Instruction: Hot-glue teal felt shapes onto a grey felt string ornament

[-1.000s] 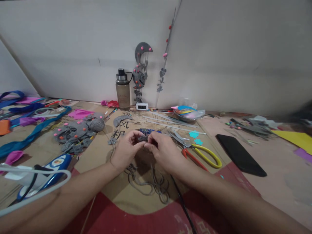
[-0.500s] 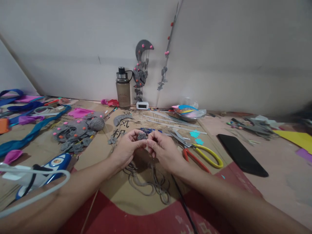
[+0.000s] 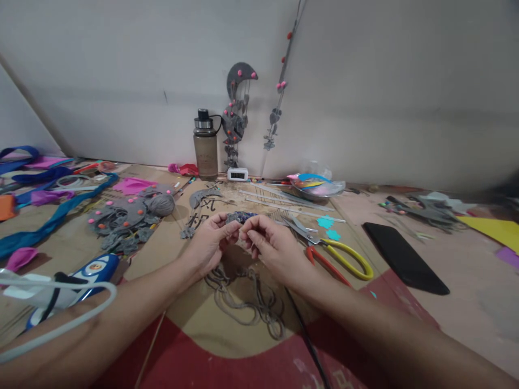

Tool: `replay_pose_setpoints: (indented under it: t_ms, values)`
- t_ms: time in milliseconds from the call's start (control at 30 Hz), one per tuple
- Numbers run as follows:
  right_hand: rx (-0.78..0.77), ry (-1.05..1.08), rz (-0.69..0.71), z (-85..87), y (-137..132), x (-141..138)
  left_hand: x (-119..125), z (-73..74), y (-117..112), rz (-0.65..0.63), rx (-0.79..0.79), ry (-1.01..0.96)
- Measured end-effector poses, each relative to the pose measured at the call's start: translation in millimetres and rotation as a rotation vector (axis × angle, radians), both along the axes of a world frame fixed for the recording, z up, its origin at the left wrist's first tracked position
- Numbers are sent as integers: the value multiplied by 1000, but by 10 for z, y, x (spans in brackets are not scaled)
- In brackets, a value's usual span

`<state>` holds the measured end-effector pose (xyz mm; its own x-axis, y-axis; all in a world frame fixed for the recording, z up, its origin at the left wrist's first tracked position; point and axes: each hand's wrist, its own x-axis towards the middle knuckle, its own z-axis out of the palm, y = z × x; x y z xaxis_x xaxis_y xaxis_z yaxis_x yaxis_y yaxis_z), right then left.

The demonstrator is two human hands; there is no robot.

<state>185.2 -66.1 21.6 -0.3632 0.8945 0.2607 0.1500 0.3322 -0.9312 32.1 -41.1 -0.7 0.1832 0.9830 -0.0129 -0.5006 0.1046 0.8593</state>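
My left hand [image 3: 208, 243] is closed, its thumb and fingers pinching a small grey felt piece [image 3: 233, 217] that shows above the fingertips. Close beside it is my right hand [image 3: 272, 246], fingers curled and thumb pressed in; whatever it pinches is too small to make out. Below both hands a loose tangle of grey cord [image 3: 247, 319] lies on the cardboard, its upper ends hidden by the fingers. Scissors with one yellow and one red handle [image 3: 351, 259] lie just beyond my right hand, near turquoise flower cutouts [image 3: 325, 221].
Grey felt shapes with pink and orange pompoms [image 3: 130, 213] and a ball of yarn [image 3: 161, 204] lie left. A water bottle [image 3: 206, 151] and small digital clock [image 3: 237, 174] stand by the wall. A black phone [image 3: 405, 256] lies right. A dark cable [image 3: 306, 337] runs in front.
My fingertips have drawn slightly apart; the right hand's fingers have lifted and curled away from the grey felt piece. The left hand keeps the piece. The view has shifted slightly.
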Motion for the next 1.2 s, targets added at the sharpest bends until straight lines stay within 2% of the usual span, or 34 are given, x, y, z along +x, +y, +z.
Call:
replay_pose_setpoints:
  t_ms: [233,567,833,1067,1200]
  values:
    - [119,-115,-146,58,-29,13,-1,0,-11,8,2,56]
    - [76,-30,-116,6,-25,-20,-2,-40,0,35,44,49]
    - [217,-146,-228,44,-44,-33,0,1,-32,51,29,87]
    - [289,-205,-191,43,-47,-48,14,7,-40,60,44,63]
    - [285,-230,-237,57,-49,-51,32,28,-51,64,39,87]
